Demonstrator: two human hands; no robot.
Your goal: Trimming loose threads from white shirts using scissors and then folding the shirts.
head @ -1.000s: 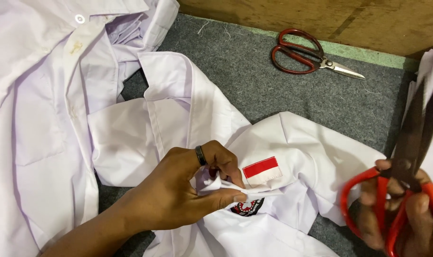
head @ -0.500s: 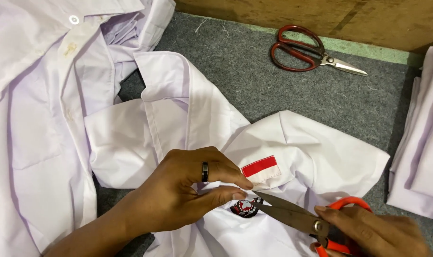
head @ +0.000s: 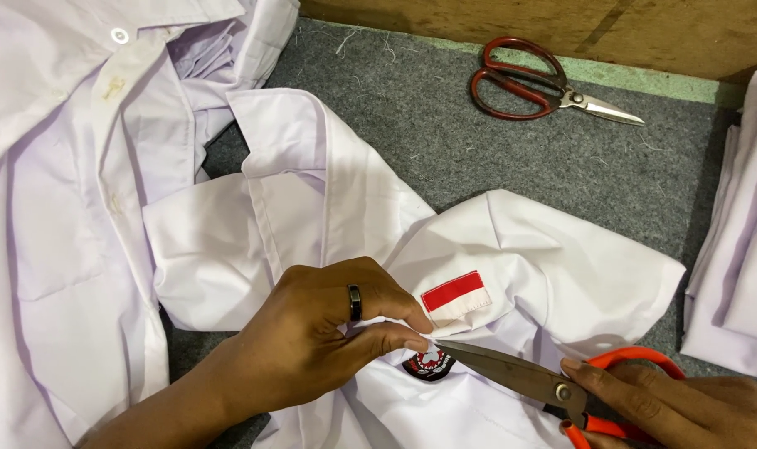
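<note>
**Two hands, one white shirt under the blades**

Two patches mark the white shirt lying crumpled mid-table: a red-and-white flag patch and a round dark badge below it. The left hand, wearing a dark ring, pinches the fabric beside the badge. The orange-handled scissors point at that pinch, gripped by the right hand, fingers curled around the handles.
</note>
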